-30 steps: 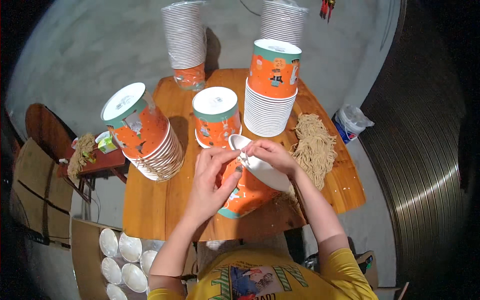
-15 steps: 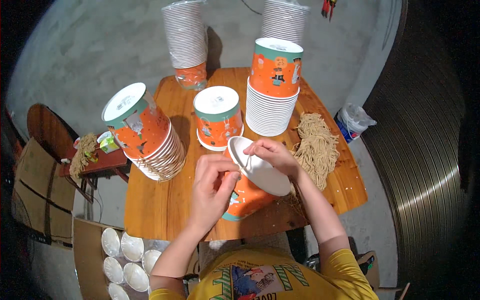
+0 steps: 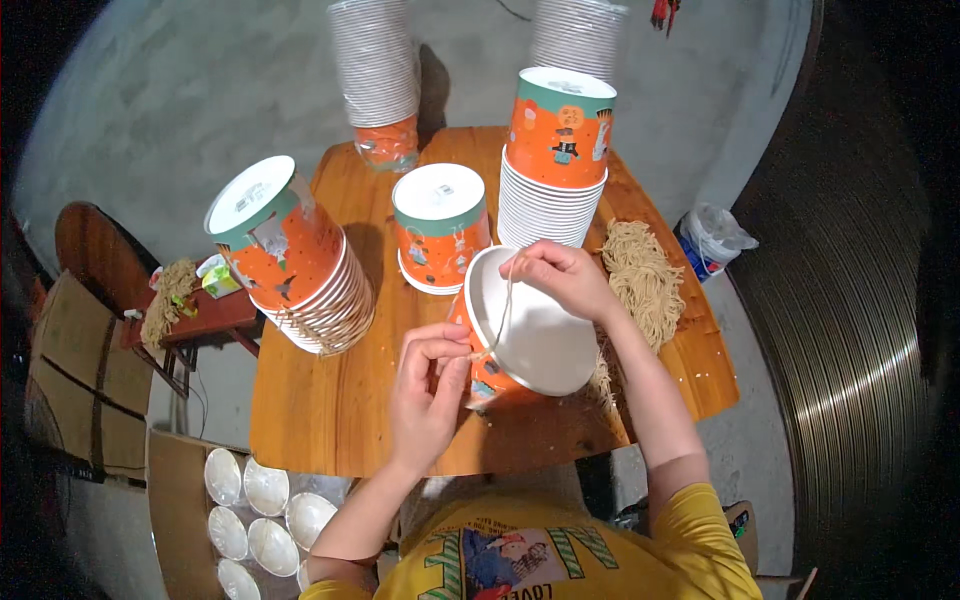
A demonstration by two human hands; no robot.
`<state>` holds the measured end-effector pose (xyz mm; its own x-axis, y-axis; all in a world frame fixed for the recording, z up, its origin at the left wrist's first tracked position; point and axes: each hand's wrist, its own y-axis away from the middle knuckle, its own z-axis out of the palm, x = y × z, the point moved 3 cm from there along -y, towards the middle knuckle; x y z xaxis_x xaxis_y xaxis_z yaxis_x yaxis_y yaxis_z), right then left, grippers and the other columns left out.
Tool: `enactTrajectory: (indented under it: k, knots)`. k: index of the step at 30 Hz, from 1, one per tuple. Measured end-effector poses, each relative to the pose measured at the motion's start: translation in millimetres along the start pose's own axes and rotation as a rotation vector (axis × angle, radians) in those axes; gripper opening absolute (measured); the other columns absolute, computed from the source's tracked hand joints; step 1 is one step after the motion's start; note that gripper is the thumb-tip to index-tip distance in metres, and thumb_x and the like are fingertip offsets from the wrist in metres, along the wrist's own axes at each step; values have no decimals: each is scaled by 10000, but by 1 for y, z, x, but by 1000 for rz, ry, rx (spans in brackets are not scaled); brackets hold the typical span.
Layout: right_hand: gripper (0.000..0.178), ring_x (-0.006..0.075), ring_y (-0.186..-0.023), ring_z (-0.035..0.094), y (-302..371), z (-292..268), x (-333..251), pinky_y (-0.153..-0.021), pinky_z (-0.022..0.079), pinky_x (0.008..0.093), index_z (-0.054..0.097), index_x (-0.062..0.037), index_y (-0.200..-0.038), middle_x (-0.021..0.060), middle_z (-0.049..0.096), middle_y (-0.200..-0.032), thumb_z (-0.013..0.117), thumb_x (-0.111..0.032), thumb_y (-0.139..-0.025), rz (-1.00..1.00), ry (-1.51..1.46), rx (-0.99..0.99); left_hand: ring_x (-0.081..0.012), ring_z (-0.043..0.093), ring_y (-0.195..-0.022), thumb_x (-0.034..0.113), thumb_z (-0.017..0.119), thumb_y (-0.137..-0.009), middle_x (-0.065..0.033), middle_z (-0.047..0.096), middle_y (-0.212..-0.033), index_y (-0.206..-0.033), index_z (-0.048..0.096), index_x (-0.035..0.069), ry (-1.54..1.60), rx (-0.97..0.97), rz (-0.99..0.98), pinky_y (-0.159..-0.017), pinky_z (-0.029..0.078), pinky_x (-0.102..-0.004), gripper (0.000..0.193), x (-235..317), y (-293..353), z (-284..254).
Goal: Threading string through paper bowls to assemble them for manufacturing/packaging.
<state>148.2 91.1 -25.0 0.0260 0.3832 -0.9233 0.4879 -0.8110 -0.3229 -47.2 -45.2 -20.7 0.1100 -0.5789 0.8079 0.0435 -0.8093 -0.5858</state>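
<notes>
An orange paper bucket (image 3: 545, 345) with a white inside leans on the table in front of me, its mouth turned up and toward the right. A thin tan cord (image 3: 509, 305) runs across its mouth between my hands. At the left side of the rim, my left hand (image 3: 430, 395) is closed, its thumb and fingers pinching the cord's lower end against the bucket wall. Over the far rim, my right hand (image 3: 568, 282) pinches the upper part of the cord. Whether the cord passes through the wall is hidden by my left fingers.
Behind the bucket stands an upturned bucket (image 3: 440, 235). A tilted stack with cords (image 3: 285, 245) is at left, a taller stack (image 3: 560, 130) at back right. A tan cord bundle (image 3: 642, 285) lies right on the wooden table (image 3: 340, 420). Wrapped stacks stand farther back.
My right hand has risen away from my left, drawing out a longer stretch of cord. The bucket has shifted slightly up and right, its mouth turned more toward me.
</notes>
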Motion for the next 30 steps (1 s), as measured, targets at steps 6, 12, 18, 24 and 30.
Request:
enactTrajectory:
  k: [6, 12, 18, 24, 30]
  knots:
    - [198, 114, -880, 626, -15, 0, -21, -802, 490, 263, 659, -32, -987, 48, 686, -941, 567, -192, -915, -48, 233, -113, -183, 533, -958, -14, 547, -875, -96, 506, -1011, -1109, 572, 13, 86, 135, -62, -804, 459, -294, 237, 3, 12, 8]
    - [193, 136, -908, 621, -25, 7, -25, -837, 479, 280, 657, -22, -967, 52, 679, -950, 553, -176, -915, -72, 397, -238, -245, 519, -884, -15, 616, -802, -108, 521, -932, -993, 640, 48, -371, -116, 106, -770, 440, -330, 203, 1, 3, -9]
    - [187, 150, -951, 611, -21, 8, -17, -858, 472, 296, 653, -14, -956, 58, 673, -956, 550, -164, -914, -82, 398, -262, -279, 497, -965, 30, 681, -738, -91, 539, -940, -948, 620, 70, -682, -203, 308, -858, 394, -399, 222, 9, -4, -13]
    - [194, 200, -1035, 594, 21, -26, -39, -929, 443, 349, 571, -5, -950, 99, 638, -934, 435, -143, -955, -283, -63, 307, -275, 497, -973, 87, 679, -749, -54, 543, -961, -916, 610, 100, -789, -283, 434, -889, 339, -434, 181, 6, -3, -10]
    - [142, 118, -596, 479, 116, -28, -45, -561, 422, 279, 459, -86, -873, 7, 416, -644, 429, -199, -953, -372, -513, 729, -271, 486, -918, 77, 678, -727, -55, 510, -870, -936, 624, 103, -776, -293, 407, -892, 328, -440, 218, 1, 0, -9]
